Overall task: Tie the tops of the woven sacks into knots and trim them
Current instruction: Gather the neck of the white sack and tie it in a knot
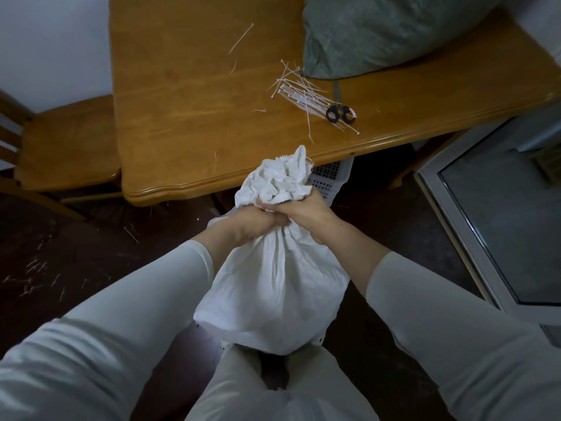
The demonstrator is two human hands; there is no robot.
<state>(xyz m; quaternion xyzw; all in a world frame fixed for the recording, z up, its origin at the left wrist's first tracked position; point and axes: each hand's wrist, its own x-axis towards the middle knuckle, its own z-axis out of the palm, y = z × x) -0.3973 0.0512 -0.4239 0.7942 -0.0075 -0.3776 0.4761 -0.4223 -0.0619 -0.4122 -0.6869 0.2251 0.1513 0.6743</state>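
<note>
Sleeves first: my left sleeve point(106, 314) and right sleeve point(455, 329) fill the lower view, both arms reaching toward the table point(188, 117). Just short of the table's near edge, the white woven sack point(273, 287) stands on the floor between my legs, its neck gathered. My left hand point(258, 220) grips that neck, fingers curled round the bunched fabric. My right hand point(309, 212) is clamped on the same neck just beside it, the two hands touching. The loose sack top point(279, 177) flares above both fists and overlaps the table edge in view. No knot is visible; I judge the gathering step to be in hand, with tie and trim not yet done. Toward the table's right end lies a pile of white cable ties point(303, 95) with scissors point(340, 112) among them, and behind these a grey-green sack point(379, 34). Stray offcuts point(33, 275) litter the floor left of the table, near a wooden chair point(66, 141); a perforated basket point(329, 177) sits under the table edge. Risks noted: both hands are occupied and the ties lie well apart from them, so freeing one hand could let the gathered neck spring open. Woven fabric is likely stiff and slick, and a loose gather would leave a slack closure. Trimming too near the closure could let it slip off.
</note>
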